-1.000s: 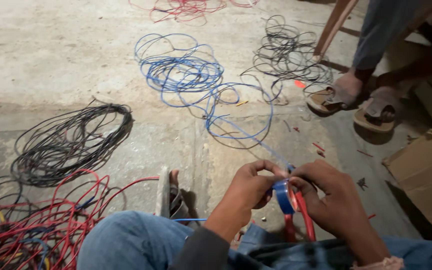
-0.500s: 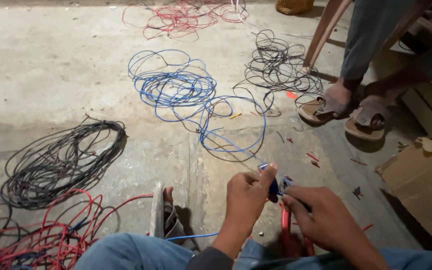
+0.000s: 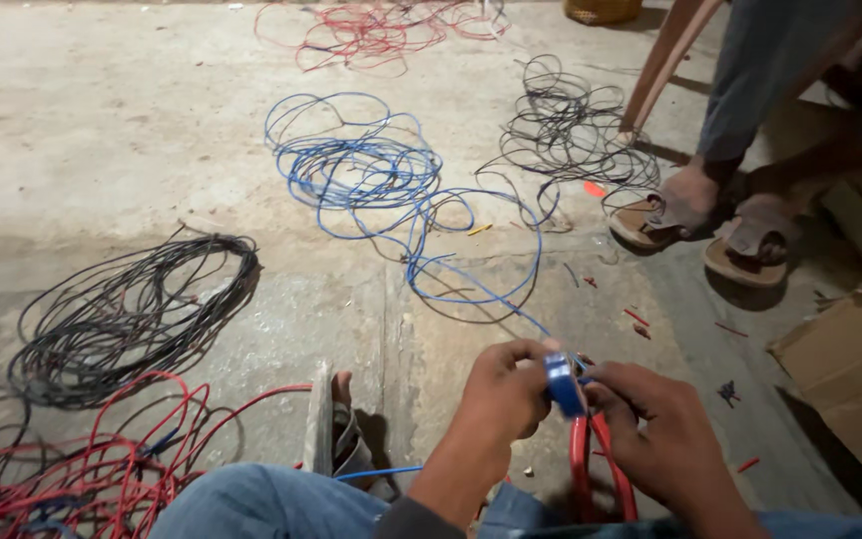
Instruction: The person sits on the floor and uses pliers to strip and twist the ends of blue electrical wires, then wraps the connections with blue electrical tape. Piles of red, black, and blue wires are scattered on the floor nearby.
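Blue tape roll (image 3: 563, 383), a small ring of glossy blue insulating tape, is held between both hands low in the view, above the near edge of the concrete floor (image 3: 102, 130). The left hand (image 3: 504, 391) is closed around the roll's left side, fingers curled over its rim. The right hand (image 3: 655, 434) is closed against the roll's right side, thumb and fingertips pinching at the point where a thin blue insulated wire (image 3: 471, 284) meets the roll. Two red tool handles (image 3: 591, 469) hang just below the hands; which hand carries them cannot be told.

The blue wire runs from the hands away across the floor to a loose blue coil (image 3: 356, 170) near the floor's middle. A black wire coil (image 3: 132, 314) lies toward the left edge, with a tangled red wire bundle (image 3: 82, 469) at the near left corner. A second black wire tangle (image 3: 571, 130) lies toward the far right, and a red wire heap (image 3: 371, 25) at the far edge. Another person's sandalled feet (image 3: 710, 225) stand at the right edge, near a brown cardboard box (image 3: 850, 379).
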Demonstrator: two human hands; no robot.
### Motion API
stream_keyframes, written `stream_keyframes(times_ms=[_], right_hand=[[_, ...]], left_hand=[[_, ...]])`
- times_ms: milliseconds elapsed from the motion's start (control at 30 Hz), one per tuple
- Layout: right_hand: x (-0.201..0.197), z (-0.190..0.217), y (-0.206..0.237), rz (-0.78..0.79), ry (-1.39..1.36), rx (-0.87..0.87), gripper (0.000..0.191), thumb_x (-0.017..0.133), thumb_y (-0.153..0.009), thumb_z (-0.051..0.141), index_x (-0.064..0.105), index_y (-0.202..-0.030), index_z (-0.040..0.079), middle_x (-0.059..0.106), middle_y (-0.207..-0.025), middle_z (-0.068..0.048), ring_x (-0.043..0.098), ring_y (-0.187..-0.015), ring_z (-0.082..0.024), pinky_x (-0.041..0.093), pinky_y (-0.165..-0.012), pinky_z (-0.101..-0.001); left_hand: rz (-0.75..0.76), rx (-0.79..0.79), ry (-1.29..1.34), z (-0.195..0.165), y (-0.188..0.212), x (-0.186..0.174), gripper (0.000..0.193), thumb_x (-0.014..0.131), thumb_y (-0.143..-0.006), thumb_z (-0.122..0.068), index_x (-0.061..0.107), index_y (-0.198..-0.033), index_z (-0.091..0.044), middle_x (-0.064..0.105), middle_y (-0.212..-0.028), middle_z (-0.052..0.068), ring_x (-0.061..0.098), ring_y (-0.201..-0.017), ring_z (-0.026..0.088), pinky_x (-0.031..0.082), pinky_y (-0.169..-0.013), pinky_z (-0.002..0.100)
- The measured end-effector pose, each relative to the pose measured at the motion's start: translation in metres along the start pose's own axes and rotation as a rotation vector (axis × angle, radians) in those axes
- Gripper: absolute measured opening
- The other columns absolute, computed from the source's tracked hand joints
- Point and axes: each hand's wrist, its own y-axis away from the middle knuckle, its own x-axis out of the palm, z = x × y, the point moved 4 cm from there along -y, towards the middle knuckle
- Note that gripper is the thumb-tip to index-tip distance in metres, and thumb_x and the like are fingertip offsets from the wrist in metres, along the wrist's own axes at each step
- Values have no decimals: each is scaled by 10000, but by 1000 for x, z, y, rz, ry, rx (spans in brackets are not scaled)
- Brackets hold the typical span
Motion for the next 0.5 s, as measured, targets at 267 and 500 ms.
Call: stream_keyframes(times_ms=[267, 500], right_hand=[[1, 15, 2, 117, 57, 18, 225, 602, -845, 85, 757, -1008, 108, 713, -760, -143, 675, -704, -315, 539, -628, -383], [1, 21, 6, 24, 192, -96, 112, 707, -838, 206, 753, -892, 119, 722, -761, -100, 686, -730, -307, 503, -642, -393]], left_hand=[[178, 514, -282, -21, 27, 9, 293, 738, -889, -177, 675, -1112, 1, 706, -866, 75, 602, -676, 96, 471, -546, 284], [-188, -15, -121, -2, 12, -5, 467, 755, -911, -371, 666, -735, 53, 602, -538, 71, 450, -380, 93, 315, -353, 254]])
